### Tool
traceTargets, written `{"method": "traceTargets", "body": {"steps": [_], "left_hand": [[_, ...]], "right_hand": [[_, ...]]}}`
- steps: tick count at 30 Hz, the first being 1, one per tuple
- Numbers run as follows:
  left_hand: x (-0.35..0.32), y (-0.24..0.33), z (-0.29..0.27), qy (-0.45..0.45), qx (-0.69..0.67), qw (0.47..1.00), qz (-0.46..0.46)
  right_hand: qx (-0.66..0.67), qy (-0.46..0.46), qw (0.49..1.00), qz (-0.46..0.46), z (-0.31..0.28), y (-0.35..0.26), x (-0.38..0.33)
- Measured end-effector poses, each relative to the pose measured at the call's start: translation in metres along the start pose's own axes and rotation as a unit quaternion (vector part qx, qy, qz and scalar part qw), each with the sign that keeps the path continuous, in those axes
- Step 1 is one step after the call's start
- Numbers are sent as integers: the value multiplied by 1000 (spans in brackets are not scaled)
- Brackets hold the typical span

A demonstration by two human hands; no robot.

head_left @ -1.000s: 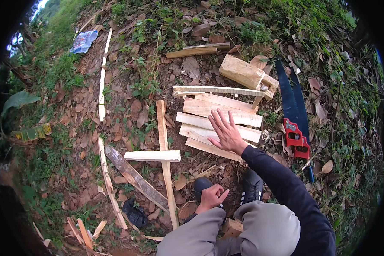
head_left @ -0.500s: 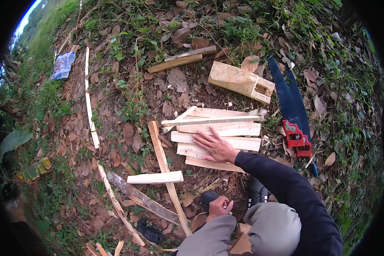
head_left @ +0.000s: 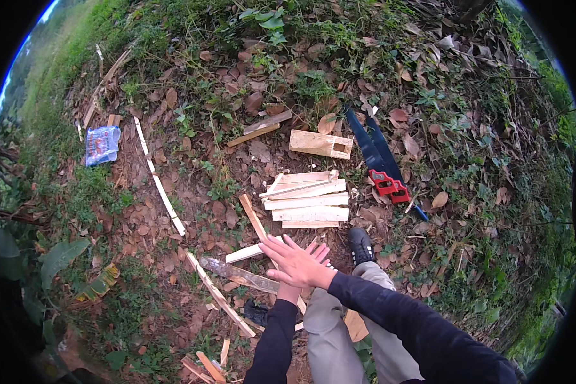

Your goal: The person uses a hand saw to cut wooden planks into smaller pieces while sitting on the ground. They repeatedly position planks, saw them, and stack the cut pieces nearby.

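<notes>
My right hand (head_left: 294, 264) is held in front of me with its fingers stretched out, crossing over my left hand (head_left: 319, 251). Of the left hand only the spread fingers and the wrist show; its palm is hidden behind the right. Both look free of any object. Beyond them on the ground lies a row of short pale wood boards (head_left: 310, 212), side by side, with a thin strip across the far ones. Below my fingers, a short pale board (head_left: 243, 254) rests against a longer wood batten (head_left: 254, 218), which runs partly hidden behind my hands.
Two handsaws with red handles (head_left: 388, 186) lie at the right. A wood block with a rectangular hole (head_left: 310, 143) sits past the boards, near two offcuts (head_left: 260, 128). Leftward are long strips (head_left: 160, 182), a bark-edged slat (head_left: 237, 274) and a plastic bag (head_left: 102, 145).
My right hand has left the boards and come back over the left, which has risen from beside my knee. My legs have straightened, and the ground appears farther away.
</notes>
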State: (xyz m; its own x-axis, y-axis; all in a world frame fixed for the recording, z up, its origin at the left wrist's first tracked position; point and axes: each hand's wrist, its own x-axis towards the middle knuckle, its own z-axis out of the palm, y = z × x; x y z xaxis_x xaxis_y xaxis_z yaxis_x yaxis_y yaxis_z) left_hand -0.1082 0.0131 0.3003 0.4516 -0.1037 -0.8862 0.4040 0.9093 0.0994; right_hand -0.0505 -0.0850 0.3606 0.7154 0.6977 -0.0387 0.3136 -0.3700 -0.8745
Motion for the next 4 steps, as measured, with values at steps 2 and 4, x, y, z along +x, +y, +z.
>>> {"method": "traceTargets", "body": {"steps": [2, 4], "left_hand": [[-63, 26, 61, 34, -2, 999, -16], [-124, 58, 105, 69, -4, 997, -32]], "right_hand": [[71, 39, 996, 38, 16, -9, -51], [-43, 13, 987, 156, -5, -49, -75]]}}
